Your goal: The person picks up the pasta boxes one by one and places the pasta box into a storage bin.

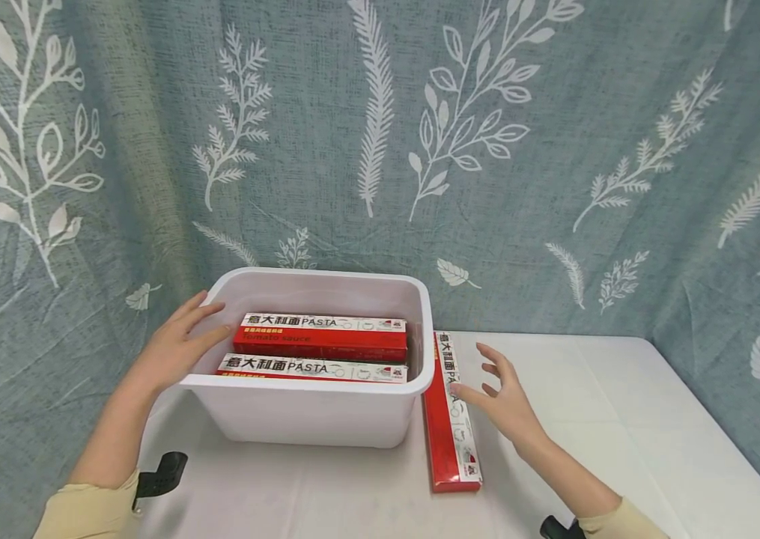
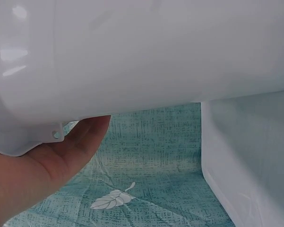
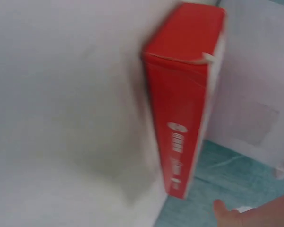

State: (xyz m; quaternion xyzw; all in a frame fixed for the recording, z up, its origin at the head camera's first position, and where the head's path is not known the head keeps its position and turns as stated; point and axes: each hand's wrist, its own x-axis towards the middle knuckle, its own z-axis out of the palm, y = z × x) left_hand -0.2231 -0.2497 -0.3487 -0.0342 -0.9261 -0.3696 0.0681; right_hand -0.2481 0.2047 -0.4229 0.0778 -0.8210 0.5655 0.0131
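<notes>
A white plastic bin (image 1: 312,415) stands on the table with two red-and-white pasta boxes lying inside, a rear box (image 1: 320,344) and a front box (image 1: 312,367) partly hidden by the near wall. At the bin's left rim is my left hand (image 1: 177,348), thumb reaching over the inside and fingers spread loosely; the left wrist view has this hand (image 2: 61,158) against the rim's outer side. Right of the bin, a third pasta box (image 1: 450,427) lies on the table, its far end toward the curtain. My right hand (image 1: 504,397) hovers beside it, fingers apart, thumb overlapping its white face.
The table (image 1: 588,404) has a white cover and continues to the right of the hand. Behind it hangs a teal curtain (image 1: 326,150) with white leaf prints, which also closes off both sides. Each wrist carries a black strapped device (image 1: 162,475).
</notes>
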